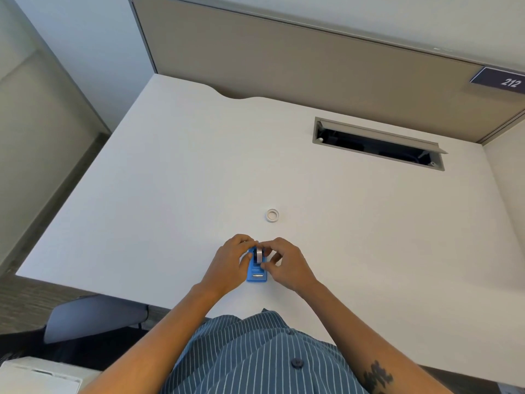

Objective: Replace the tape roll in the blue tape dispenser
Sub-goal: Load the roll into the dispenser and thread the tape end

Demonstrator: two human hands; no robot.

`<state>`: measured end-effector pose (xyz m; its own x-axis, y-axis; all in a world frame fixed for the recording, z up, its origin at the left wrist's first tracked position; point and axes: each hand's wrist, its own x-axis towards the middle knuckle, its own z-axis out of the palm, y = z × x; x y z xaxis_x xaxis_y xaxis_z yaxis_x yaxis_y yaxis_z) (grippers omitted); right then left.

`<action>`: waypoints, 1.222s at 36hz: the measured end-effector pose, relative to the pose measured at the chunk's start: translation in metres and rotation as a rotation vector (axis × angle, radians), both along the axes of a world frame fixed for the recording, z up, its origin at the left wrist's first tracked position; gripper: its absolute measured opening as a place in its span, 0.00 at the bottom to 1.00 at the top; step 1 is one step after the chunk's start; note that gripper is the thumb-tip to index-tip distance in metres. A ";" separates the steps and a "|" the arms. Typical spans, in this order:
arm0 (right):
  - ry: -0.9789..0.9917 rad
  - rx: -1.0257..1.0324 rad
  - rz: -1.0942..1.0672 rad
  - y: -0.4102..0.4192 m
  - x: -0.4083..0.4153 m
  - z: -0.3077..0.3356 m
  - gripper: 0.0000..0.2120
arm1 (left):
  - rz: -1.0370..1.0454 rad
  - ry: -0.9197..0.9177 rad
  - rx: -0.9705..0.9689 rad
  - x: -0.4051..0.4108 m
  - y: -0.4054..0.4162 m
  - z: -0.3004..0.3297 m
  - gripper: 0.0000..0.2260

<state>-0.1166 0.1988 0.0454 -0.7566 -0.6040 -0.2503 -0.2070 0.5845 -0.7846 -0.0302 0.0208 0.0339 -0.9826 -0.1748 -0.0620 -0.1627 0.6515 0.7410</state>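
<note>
The blue tape dispenser (256,268) sits near the desk's (170,180) front edge, long axis running toward me, and I've got my right hand (284,263) pinching the tape roll (258,255) standing upright in its cradle, my left hand (231,260) cupping the dispenser's side. Another roll (272,215) lies flat farther out, nearer my right.

Tape dispenser (256,269): bright blue, w/ silver metal strip nr its front end. Roll in it (258,255): grey-silver. Spare roll (272,215) mid-desk: white. Desk (170,180): plain white. Shirt (255,351): blue-grey w/ thin white pinstripes, dark button. Partition (284,58): beige. Sign (501,80) at its right end: navy, white "212".
</note>
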 end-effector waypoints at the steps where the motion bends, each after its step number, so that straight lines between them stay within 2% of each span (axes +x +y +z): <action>1: -0.004 0.011 0.005 0.000 0.000 0.000 0.23 | 0.000 -0.003 0.003 0.000 0.000 0.000 0.15; 20: 0.018 0.035 -0.039 -0.007 0.002 0.001 0.19 | -0.056 -0.056 0.035 0.001 -0.004 -0.002 0.26; 34: -0.013 0.023 -0.071 -0.008 -0.001 -0.001 0.17 | -0.028 -0.053 0.024 -0.004 -0.002 0.002 0.22; 44: -0.008 0.006 -0.103 -0.009 -0.004 -0.004 0.11 | -0.023 -0.067 0.027 -0.006 -0.001 0.001 0.22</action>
